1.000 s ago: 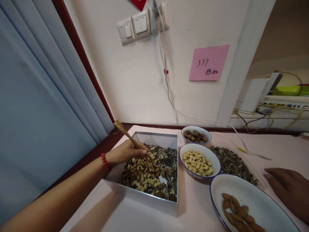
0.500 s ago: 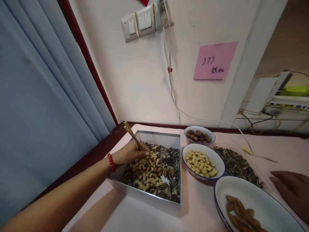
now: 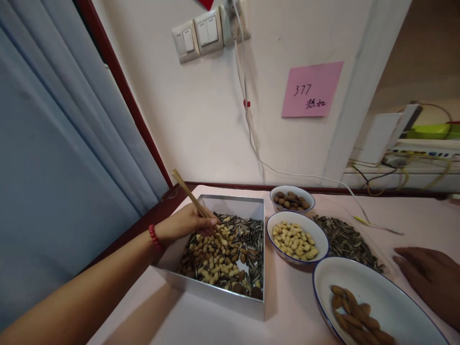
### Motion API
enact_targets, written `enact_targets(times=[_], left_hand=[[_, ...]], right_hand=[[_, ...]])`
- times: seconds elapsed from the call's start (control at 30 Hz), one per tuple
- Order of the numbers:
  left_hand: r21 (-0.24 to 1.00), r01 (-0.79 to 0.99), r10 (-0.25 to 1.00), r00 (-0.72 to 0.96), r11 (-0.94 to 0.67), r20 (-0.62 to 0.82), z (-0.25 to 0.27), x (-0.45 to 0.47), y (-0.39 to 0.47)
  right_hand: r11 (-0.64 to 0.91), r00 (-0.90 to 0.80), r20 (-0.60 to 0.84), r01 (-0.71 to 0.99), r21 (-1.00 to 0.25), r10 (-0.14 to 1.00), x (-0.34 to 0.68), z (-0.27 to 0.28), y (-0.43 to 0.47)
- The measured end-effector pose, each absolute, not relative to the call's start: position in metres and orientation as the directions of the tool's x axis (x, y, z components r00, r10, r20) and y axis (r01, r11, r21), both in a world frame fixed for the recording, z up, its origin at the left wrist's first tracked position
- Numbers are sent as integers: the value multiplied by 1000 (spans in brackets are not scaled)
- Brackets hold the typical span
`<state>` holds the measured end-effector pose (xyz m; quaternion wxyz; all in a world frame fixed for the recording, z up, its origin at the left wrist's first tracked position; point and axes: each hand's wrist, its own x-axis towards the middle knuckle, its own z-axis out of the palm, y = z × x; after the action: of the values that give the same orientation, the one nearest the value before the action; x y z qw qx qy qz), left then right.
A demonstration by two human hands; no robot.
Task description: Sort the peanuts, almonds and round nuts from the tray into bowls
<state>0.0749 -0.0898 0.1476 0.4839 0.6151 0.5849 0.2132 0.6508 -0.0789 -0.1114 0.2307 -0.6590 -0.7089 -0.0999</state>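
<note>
My left hand [image 3: 189, 221], with a red bead bracelet [image 3: 154, 235] on its wrist, grips a pair of chopsticks [image 3: 192, 196]. Their tips point down among the peanuts [image 3: 212, 261] inside a grey box [image 3: 215, 291]. Sunflower seeds [image 3: 249, 230] fill the box's right side, with some brown nuts mixed in; whether the tips pinch a peanut I cannot tell. At the right edge my right hand [image 3: 431, 278] lies on the table with fingers stretched, holding nothing. Nearest to it are a pile of sunflower seeds [image 3: 348, 242] and a bowl [image 3: 398, 292] of long brown nuts [image 3: 354, 314].
Right of the box stand a bowl [image 3: 318, 230] of peanuts and a smaller bowl [image 3: 276, 205] of round brown nuts. A white cable [image 3: 309, 176] hangs down the wall onto the table. A blue curtain [image 3: 72, 143] hangs at the left.
The whole view has shifted slightly, so things sit further left. The chopsticks lean over more, their tips still low among the peanuts. My right hand stays by the seed pile.
</note>
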Motion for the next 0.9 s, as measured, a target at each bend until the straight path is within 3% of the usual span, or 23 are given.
enact_targets(times=[0.37, 0.6, 0.8, 0.9], left_hand=[[983, 182, 937, 338, 27, -88, 191, 147, -80], [976, 217, 918, 385, 11, -96, 178, 176, -78], [945, 328, 951, 287, 11, -111, 180, 131, -80], [895, 444, 941, 278, 50, -191, 178, 107, -86]], right_hand=[[50, 41, 409, 976, -210, 911, 638, -99, -84], [43, 45, 407, 978, -205, 912, 636, -97, -85], [38, 51, 396, 976, -214, 917, 636, -97, -85], [44, 50, 401, 974, -221, 914, 637, -97, -85]])
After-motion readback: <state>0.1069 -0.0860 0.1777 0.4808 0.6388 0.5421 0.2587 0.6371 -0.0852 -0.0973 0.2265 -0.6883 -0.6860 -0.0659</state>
